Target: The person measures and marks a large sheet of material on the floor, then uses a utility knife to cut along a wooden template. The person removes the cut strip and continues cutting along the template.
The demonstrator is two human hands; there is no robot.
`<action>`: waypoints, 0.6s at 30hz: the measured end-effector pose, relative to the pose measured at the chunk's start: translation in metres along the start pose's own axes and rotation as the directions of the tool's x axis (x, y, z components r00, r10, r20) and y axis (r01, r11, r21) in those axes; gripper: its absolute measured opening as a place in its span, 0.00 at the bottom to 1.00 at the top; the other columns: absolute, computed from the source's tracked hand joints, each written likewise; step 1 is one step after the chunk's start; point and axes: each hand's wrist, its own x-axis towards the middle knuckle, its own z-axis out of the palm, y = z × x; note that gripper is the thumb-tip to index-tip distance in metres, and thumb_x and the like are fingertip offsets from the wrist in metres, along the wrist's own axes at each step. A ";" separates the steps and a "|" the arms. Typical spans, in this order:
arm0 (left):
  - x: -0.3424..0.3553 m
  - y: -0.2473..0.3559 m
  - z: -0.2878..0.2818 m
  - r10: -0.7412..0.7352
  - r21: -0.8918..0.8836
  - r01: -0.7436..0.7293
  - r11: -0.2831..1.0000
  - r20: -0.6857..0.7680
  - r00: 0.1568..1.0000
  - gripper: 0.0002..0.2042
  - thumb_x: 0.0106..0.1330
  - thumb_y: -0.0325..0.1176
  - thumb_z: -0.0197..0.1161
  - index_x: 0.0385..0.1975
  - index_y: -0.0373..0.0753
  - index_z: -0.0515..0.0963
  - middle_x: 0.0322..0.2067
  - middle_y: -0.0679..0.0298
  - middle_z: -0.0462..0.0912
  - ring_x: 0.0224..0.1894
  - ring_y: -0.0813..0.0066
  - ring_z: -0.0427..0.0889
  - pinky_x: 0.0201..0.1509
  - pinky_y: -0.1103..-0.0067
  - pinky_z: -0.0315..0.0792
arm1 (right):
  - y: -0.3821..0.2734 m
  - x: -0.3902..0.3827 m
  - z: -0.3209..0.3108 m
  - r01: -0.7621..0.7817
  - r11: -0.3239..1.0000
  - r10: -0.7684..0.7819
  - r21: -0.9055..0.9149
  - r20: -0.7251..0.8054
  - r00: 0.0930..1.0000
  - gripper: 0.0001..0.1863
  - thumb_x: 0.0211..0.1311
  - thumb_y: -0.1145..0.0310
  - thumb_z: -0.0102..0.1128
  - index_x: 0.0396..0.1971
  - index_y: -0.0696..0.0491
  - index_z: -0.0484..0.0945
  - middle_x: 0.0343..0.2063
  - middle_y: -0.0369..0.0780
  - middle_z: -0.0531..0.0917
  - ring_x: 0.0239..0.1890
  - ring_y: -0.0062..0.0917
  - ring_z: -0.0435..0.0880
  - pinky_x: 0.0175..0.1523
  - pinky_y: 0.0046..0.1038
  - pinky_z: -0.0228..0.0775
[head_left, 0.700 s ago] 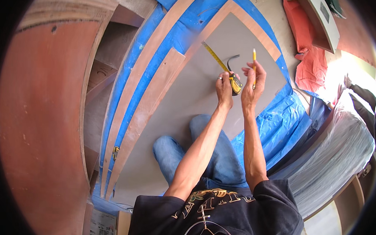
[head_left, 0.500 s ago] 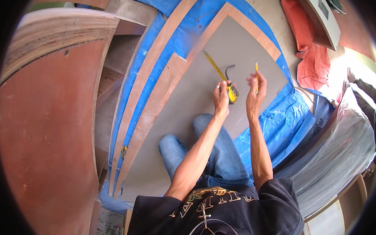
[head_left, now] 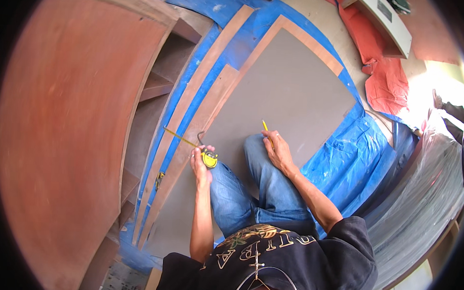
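Note:
A yellow and black tape measure (head_left: 209,158) is gripped in my left hand (head_left: 201,167), which hangs over the wooden strip beside my knee. Its yellow blade (head_left: 180,137) runs out to the left across the strips, and a dark curved strap (head_left: 200,138) hangs from the case. My right hand (head_left: 279,152) rests by my right knee with its fingers closed on a yellow pencil (head_left: 265,125), tip pointing up and away. Beneath me lies a large grey panel (head_left: 295,81), bordered by a wooden strip (head_left: 255,56) along its left and far edges.
Another long wooden strip (head_left: 209,60) lies on the blue tarp (head_left: 339,154) to the left. A small yellow and black tool (head_left: 159,180) sits on it. A reddish-brown wooden cabinet (head_left: 80,114) stands at left; plastic sheeting (head_left: 413,212) drapes the right. Red cloth (head_left: 387,86) lies at far right.
My left hand has carried the tape measure left and nearer, from over the grey panel to the wooden strips. My right hand has lowered the pencil toward my knee.

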 end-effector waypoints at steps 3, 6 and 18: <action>-0.036 -0.009 -0.033 0.059 -0.110 -0.056 0.992 0.027 0.998 0.15 0.78 0.42 0.48 0.46 0.35 0.73 0.40 0.51 0.83 0.42 0.61 0.85 0.45 0.68 0.82 | 0.000 -0.010 0.000 0.121 0.992 -0.122 -0.037 -0.032 0.992 0.14 0.65 0.75 0.56 0.50 0.54 0.75 0.40 0.46 0.81 0.44 0.43 0.81 0.48 0.42 0.74; -0.078 -0.028 -0.046 0.082 -0.170 -0.075 0.983 0.035 0.996 0.15 0.78 0.41 0.48 0.46 0.35 0.73 0.40 0.51 0.83 0.41 0.61 0.85 0.45 0.69 0.82 | -0.009 -0.026 0.000 0.219 0.968 -0.227 -0.123 -0.050 0.973 0.14 0.65 0.74 0.55 0.51 0.54 0.74 0.40 0.46 0.81 0.44 0.43 0.81 0.49 0.42 0.74; -0.173 -0.112 -0.066 0.256 -0.471 -0.086 0.878 0.310 0.916 0.10 0.74 0.37 0.54 0.42 0.35 0.75 0.36 0.50 0.85 0.39 0.58 0.87 0.44 0.67 0.82 | -0.032 -0.153 0.001 0.349 0.920 -0.372 -0.178 -0.119 0.921 0.17 0.65 0.71 0.57 0.54 0.51 0.74 0.42 0.48 0.84 0.47 0.43 0.84 0.52 0.40 0.77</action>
